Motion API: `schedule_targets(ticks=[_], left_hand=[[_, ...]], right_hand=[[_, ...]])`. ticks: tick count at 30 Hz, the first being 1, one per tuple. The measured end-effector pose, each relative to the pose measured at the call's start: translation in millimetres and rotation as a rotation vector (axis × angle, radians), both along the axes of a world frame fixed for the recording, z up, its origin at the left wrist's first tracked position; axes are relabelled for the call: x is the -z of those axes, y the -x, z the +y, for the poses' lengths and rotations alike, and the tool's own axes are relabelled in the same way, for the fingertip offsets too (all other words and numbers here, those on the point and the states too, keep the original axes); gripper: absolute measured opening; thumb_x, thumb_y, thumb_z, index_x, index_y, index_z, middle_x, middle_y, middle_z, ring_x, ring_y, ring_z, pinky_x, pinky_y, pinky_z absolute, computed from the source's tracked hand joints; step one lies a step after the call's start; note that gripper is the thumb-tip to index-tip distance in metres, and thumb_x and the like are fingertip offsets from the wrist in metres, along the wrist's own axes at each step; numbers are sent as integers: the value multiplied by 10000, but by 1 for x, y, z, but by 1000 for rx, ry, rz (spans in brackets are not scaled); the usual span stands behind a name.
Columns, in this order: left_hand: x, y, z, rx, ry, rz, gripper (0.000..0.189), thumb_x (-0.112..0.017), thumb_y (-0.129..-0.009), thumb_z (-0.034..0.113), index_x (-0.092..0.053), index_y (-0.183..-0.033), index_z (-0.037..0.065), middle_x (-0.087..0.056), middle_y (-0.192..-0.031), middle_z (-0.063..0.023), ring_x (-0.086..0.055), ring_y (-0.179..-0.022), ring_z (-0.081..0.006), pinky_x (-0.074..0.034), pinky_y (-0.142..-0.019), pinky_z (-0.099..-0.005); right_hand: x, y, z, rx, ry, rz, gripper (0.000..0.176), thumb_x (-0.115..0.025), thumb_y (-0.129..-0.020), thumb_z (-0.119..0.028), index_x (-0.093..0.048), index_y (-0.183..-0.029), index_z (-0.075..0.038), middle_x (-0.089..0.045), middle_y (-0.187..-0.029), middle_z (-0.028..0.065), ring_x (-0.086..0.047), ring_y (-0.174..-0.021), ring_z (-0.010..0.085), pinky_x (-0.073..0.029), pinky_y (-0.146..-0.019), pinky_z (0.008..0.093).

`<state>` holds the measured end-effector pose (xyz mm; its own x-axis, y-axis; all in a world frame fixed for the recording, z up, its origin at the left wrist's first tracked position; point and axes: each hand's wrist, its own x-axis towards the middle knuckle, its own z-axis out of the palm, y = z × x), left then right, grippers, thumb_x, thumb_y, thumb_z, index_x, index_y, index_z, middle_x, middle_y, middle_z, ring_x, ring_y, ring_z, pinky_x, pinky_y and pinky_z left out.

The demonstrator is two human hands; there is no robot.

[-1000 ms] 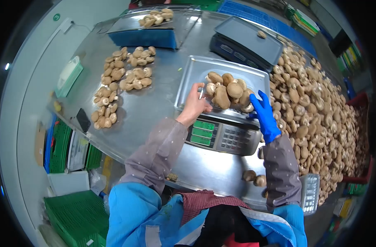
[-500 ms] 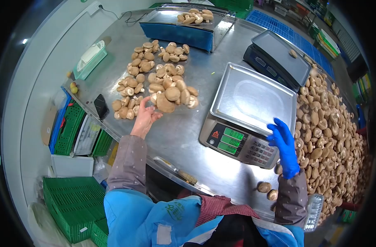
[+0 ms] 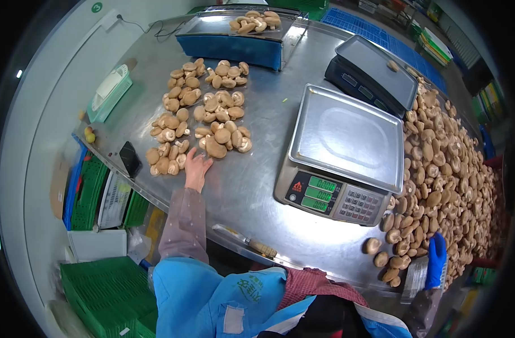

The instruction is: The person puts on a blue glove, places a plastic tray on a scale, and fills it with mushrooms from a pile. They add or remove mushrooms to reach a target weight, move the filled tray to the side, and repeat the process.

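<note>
My bare left hand (image 3: pixel 197 169) is over the steel table with its fingers apart and nothing in them. Its fingertips are close to the nearest pile of shiitake mushrooms (image 3: pixel 217 147), brown caps with pale stems. More small mushroom piles (image 3: pixel 170 125) lie beside and beyond that one. At the lower right, my blue-gloved right hand (image 3: pixel 436 262) has its fingers together at the end of a clear plastic tray (image 3: pixel 416 280) and appears to grip it; the thumb is hidden. Between the hands sits a digital scale (image 3: pixel 347 141), its pan bare and its green display lit.
A large heap of shiitake (image 3: pixel 443 174) fills the right side. A second scale (image 3: pixel 376 73) stands behind the first. A knife (image 3: pixel 246 241) lies along the table's front edge. A phone (image 3: pixel 130 159) is at the left; mushrooms rest on a blue-sided stand (image 3: pixel 229 49) at the back.
The shiitake beside my left hand have come down onto the table, and that hand has let go. My right hand has moved from beside the scale down to the plastic tray. The view has shifted.
</note>
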<state>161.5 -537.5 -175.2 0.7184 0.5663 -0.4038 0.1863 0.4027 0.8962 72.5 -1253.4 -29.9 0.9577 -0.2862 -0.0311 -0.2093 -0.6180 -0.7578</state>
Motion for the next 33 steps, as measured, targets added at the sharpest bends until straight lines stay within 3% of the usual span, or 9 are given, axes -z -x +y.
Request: schedule_targets(ticks=[4, 8, 14, 17, 19, 22, 24, 26, 33], left_hand=[[-4, 7, -11, -75, -33, -85, 506, -397, -860, -40, -205, -1322, 37, -304, -1265, -196, -533, -887, -226, -494, -800, -323], [-10, 18, -32, -153, -36, -117, 522, -431, -855, -32, -207, -1321, 37, -244, -1309, -155, -497, -933, -219, -462, -827, -322], [-26, 32, -67, -131, -62, -98, 474, -452, -846, -18, -283, -1283, 52, -282, -1279, -115, -489, -900, -165, -439, -757, -286], [-42, 33, -83, -113, -97, -93, 437, -446, -854, -9, -313, -1266, 49, -318, -1268, -112, -499, -888, -152, -438, -744, -281], [-50, 33, -93, -112, -120, -92, 415, -437, -863, -4, -325, -1259, 44, -343, -1267, -112, -508, -882, -148, -443, -738, -277], [-57, 35, -111, -91, -130, -119, 402, -444, -858, -8, -348, -1244, 48, -346, -1276, -117, -509, -890, -150, -441, -737, -274], [-61, 36, -126, -34, -124, -121, 388, -441, -858, -7, -366, -1234, 58, -374, -1248, -107, -512, -894, -152, -439, -737, -272], [-67, 37, -147, 3, -117, -147, 392, -445, -846, -11, -372, -1225, 54, -379, -1228, -101, -509, -891, -148, -436, -732, -271], [-84, 31, -202, 191, -110, -212, 352, -443, -830, -29, -426, -1176, 36, -450, -1134, -87, -525, -846, -130, -445, -702, -248]], right_hand=[[5, 87, -79, 91, 944, -109, 388, -611, -810, -108, -492, -1163, 0, -550, -1070, 101, -522, -981, 172, -410, -843, 287], [13, 140, -119, 354, 556, 315, 225, -614, -799, -81, -558, -1000, 5, -570, -871, 81, -536, -788, 179, -433, -732, 301], [59, 176, -141, 276, 545, -171, 116, -612, -806, -100, -536, -810, -13, -517, -728, 57, -457, -660, 144, -409, -623, 291], [55, 168, -136, 139, 1061, -236, 130, -565, -841, -132, -519, -784, -24, -462, -701, 30, -407, -655, 101, -387, -614, 267], [85, 185, -200, 395, 157, -231, 166, -504, -874, -159, -497, -764, -35, -411, -700, 11, -384, -658, 89, -376, -627, 256], [68, 189, -202, 659, -324, -378, 195, -457, -891, -160, -459, -738, -39, -384, -707, -3, -374, -665, 84, -371, -635, 256], [67, 217, -257, 424, -306, -127, 352, -483, -906, -227, -474, -1156, 21, -524, -1033, 49, -484, -966, 153, -378, -898, 323], [39, 207, -215, 223, 359, 46, 193, -469, -900, -187, -536, -966, -18, -495, -868, 5, -458, -815, 113, -395, -779, 281], [33, 195, -181, 79, 688, 43, 215, -417, -867, -100, -369, -657, -83, -346, -658, -28, -337, -640, 93, -314, -585, 260]])
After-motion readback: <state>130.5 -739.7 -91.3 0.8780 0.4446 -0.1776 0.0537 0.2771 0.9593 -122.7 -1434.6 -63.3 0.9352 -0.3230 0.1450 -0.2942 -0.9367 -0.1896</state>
